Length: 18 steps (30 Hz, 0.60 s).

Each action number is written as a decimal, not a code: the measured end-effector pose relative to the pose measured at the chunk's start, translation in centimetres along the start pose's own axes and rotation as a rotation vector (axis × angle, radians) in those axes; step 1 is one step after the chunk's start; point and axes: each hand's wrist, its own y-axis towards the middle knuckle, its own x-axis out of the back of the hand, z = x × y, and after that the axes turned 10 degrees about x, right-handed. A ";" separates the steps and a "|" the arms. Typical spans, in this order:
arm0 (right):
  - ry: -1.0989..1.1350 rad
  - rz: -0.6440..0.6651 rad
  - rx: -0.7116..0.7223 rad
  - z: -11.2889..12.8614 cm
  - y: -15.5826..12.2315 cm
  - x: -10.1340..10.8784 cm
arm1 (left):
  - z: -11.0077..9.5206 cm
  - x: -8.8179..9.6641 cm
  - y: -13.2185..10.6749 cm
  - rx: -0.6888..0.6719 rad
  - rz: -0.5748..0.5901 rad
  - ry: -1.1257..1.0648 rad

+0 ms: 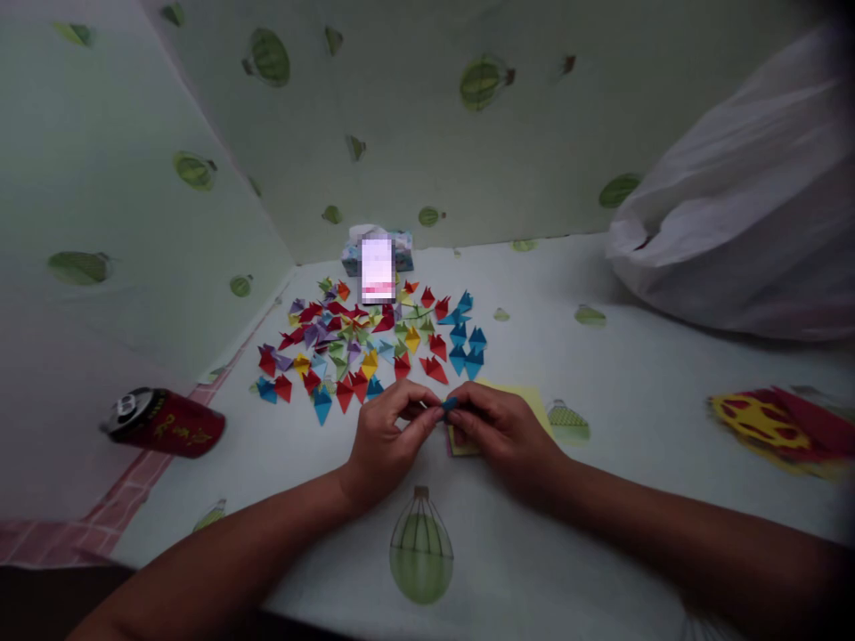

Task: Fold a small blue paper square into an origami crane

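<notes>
A small piece of blue folded paper (pixel 450 405) is pinched between my two hands, in the middle of the view. My left hand (pixel 393 432) grips its left side with thumb and fingertips. On the other side, my right hand (pixel 508 432) pinches it the same way. Much of the paper is hidden by my fingers. Beneath my right hand lies a stack of yellow paper sheets (pixel 538 409), partly covered. Just beyond both hands spreads a crowd of folded paper cranes (pixel 344 390) in red, blue, yellow, green and purple.
A phone (pixel 378 267) with a lit screen leans against a tissue box (pixel 404 251) at the back. To the left is a dark red can (pixel 174 423). A white plastic bag (pixel 741 214) bulges at the right, with a red and yellow packet (pixel 768 427) nearer me.
</notes>
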 end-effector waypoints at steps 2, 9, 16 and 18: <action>-0.017 0.007 0.009 -0.1 0.0 0.0 | 0.0 0.0 0.0 -0.005 -0.006 0.011; -0.006 -0.014 0.010 0.0 0.0 0.0 | -0.2 0.1 -0.1 -0.185 -0.019 0.084; 0.046 -0.021 -0.032 0.1 0.0 0.0 | 0.1 0.2 -0.2 -0.233 -0.029 0.123; 0.060 -0.024 -0.035 0.2 0.0 0.0 | 0.1 0.2 -0.2 -0.257 -0.026 0.127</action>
